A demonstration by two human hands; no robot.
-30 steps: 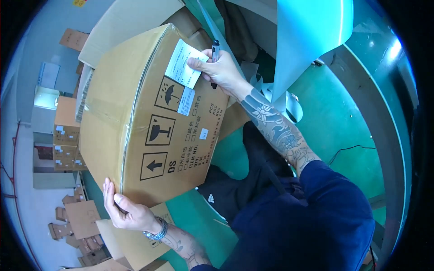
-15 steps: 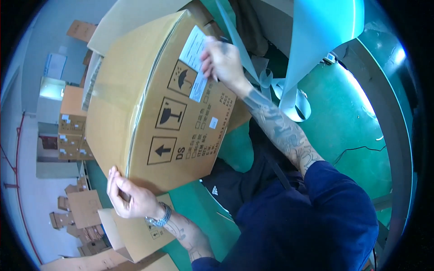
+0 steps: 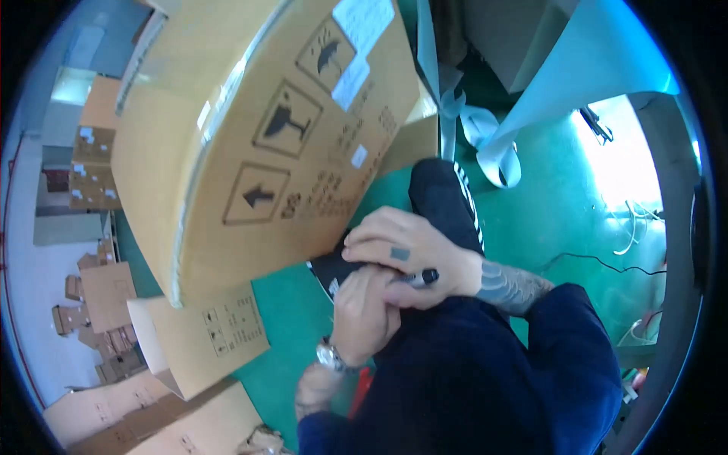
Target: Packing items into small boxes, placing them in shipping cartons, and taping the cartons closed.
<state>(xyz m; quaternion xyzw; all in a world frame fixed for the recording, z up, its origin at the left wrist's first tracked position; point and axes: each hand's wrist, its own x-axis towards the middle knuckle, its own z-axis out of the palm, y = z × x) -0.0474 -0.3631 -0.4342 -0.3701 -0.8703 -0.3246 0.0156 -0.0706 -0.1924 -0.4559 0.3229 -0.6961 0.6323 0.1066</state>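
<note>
My two hands are drawn together in front of my waist, close to the near lower edge of a big cardboard box. A black-tipped marker pen (image 3: 426,277) pokes out between them. My left hand (image 3: 360,315), with a watch at the wrist, is closed around the pen. Above it my right hand (image 3: 425,246) curls over with its fingers bent, also closed on the pen, though its fingertips are partly hidden. The cardboard box (image 3: 220,269) stands tilted beyond, printed with handling symbols, with a white label (image 3: 364,26) carrying handwriting on its side.
An opened carton (image 3: 178,356) stands at the lower left, with more cardboard flaps (image 3: 212,425) below it. Stacked boxes (image 3: 95,163) line the far left. A curling pale sheet (image 3: 561,98) hangs at the upper right above the green floor (image 3: 546,205). A black cable (image 3: 599,254) crosses the floor.
My right hand has left the label and come down toward my waist. My left hand has let go of the box's lower corner and met it at the pen. The box appears higher and closer in view.
</note>
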